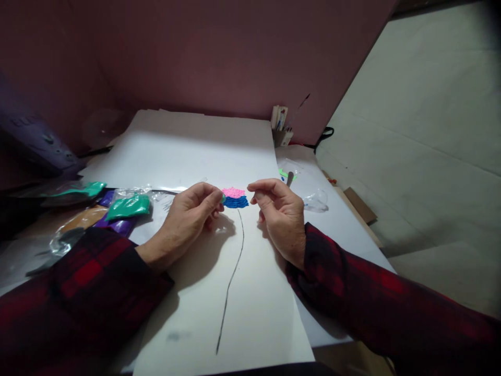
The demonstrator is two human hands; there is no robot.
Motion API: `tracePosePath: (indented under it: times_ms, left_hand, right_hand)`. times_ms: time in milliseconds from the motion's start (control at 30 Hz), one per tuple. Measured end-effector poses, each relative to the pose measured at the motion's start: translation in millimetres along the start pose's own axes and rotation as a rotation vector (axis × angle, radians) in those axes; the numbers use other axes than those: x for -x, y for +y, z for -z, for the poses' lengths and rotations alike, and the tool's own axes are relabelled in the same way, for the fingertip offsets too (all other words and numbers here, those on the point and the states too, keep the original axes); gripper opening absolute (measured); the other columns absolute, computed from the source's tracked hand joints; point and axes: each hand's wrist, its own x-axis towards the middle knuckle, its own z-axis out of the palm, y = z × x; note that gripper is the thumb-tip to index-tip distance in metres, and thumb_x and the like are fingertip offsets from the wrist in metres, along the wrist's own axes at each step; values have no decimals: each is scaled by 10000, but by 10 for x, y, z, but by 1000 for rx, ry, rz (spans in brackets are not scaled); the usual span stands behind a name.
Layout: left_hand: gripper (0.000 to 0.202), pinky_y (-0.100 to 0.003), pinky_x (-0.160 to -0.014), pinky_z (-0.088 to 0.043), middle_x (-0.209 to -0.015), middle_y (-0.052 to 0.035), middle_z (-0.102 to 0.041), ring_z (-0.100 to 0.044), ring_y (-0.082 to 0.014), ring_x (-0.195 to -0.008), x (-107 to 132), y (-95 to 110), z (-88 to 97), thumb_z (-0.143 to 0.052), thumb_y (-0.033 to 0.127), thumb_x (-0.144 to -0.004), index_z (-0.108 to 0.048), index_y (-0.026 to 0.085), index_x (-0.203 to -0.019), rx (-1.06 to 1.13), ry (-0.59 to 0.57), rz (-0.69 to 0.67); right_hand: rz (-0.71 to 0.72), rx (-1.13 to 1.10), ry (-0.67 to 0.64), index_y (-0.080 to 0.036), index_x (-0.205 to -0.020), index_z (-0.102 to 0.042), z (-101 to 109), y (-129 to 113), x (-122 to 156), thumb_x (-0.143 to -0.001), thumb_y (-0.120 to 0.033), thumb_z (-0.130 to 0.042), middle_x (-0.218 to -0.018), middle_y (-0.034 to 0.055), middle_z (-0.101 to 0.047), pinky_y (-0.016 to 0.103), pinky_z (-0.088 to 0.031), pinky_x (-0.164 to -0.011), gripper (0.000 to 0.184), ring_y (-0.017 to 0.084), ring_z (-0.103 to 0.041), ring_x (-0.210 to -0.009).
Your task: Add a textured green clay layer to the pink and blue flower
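Note:
My left hand (pixel 195 209) pinches a small bit of green modelling clay (pixel 223 199) between thumb and fingertips. Just right of it, pink clay (pixel 234 192) and ridged blue clay (pixel 236 202) form a flower-head shape on a white sheet of paper (pixel 258 303). A dark drawn line (pixel 234 274) runs down the sheet from below the blue part. On the other side of the shape, my right hand (pixel 279 214) is closed, thumb and fingers drawn together; whether anything tiny sits between them cannot be made out. Both hands are raised over the paper.
Bags of green clay (pixel 128 207), purple and tan clay lie at left. Behind stands a stack of large white sheets (pixel 203 146). A holder with pens and brushes (pixel 281 125) is at the back right; a dark-handled tool (pixel 290 178) and plastic wrap (pixel 316 201) lie beyond my right hand.

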Motion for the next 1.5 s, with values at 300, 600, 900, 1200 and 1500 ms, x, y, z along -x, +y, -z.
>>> tracePosePath:
  times_ms: [300,600,900,1200,1500]
  left_hand:
    - [171,-208,-435,-403,-687,33,-562,-488,-74,-466,5,-4,4,-723,225,-724,-578,182,-804,79,-25,7]
    - [215,-200,-475,-423,-800,-10,-614,-534,-92,-574,6,17,-12,-710,193,-725,-648,165,-929,59,-29,10]
    - [194,-188,-472,-396,-728,3,-596,-493,-57,-503,4,0,8,-592,337,-862,-666,159,-883,-46,-34,-15]
    - [169,-198,-432,-392,-673,34,-548,-466,-57,-451,0,-22,10,-681,305,-787,-582,167,-787,43,-12,-8]
    - [205,-204,-452,-416,-733,20,-579,-507,-74,-503,-12,-31,7,-720,180,-712,-607,168,-883,62,-26,-21]
  right_hand:
    - [-1,-1,-6,-209,-913,-646,2,-6,7,-879,-198,-540,-899,27,-630,284,-521,-634,112,152,-603,-850]
    - [-1,-12,-8,-205,-911,-649,2,-4,7,-879,-187,-540,-896,27,-631,280,-524,-646,115,150,-603,-858]
    - [3,-23,-4,-196,-909,-649,5,2,0,-876,-174,-538,-899,25,-629,282,-529,-675,118,145,-603,-863]
    - [-1,-12,-9,-200,-915,-647,2,2,8,-880,-180,-539,-902,24,-634,286,-518,-670,116,142,-603,-845]
    - [1,-7,-12,-201,-915,-649,7,7,5,-882,-186,-537,-897,26,-630,281,-516,-651,118,145,-603,-844]
